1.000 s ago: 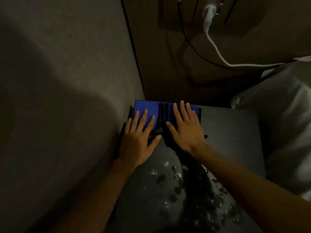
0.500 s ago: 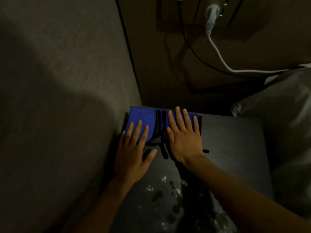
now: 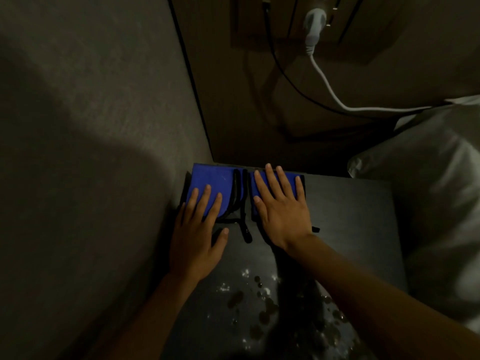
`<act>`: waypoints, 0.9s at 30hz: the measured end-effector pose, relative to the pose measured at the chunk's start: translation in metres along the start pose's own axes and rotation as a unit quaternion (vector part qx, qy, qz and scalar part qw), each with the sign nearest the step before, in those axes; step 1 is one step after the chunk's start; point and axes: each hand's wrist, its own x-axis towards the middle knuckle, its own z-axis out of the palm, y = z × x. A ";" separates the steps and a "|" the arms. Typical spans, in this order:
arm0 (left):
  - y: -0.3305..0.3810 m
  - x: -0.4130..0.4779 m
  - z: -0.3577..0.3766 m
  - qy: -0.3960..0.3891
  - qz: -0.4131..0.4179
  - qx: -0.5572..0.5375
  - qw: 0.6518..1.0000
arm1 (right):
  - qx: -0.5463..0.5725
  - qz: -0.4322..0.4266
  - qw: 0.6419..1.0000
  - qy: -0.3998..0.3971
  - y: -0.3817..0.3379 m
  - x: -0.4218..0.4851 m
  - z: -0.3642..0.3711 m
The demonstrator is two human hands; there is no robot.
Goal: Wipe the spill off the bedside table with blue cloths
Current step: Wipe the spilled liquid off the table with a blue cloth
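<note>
two flat hands on two blue cloths

the left hand (image 3: 194,235) lies flat, fingers spread, with its fingertips on the left cloth (image 3: 211,187). its thumb rests on the bare table (image 3: 350,219), off the cloth. the right hand (image 3: 281,211) lies flat too, fingers wide, and covers most of the right cloth (image 3: 292,178). neither hand grips anything; both just press down. the two cloths sit side by side at the far edge of the table, under the fingers, with black straps (image 3: 242,206) between them. the spill (image 3: 259,307) is behind the hands, near the wrists, in shiny drops between the two arms. a pillow (image 3: 428,193) lies past the right hand. a white cord (image 3: 327,84) hangs on the wall beyond the fingers.
</note>
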 end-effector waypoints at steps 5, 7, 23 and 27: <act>0.007 0.006 -0.002 0.003 -0.037 -0.019 0.999 | -0.002 -0.001 1.000 0.008 0.010 -0.003 0.002; 0.008 0.008 -0.003 0.004 -0.042 -0.022 0.999 | 0.000 0.001 1.000 0.007 0.014 -0.005 0.000; 0.008 0.007 -0.003 0.031 -0.037 -0.045 0.998 | -0.006 0.036 0.999 -0.002 0.064 -0.021 -0.004; 0.008 0.007 -0.003 0.022 -0.040 -0.037 0.998 | -0.009 0.055 0.998 -0.002 0.084 -0.028 -0.004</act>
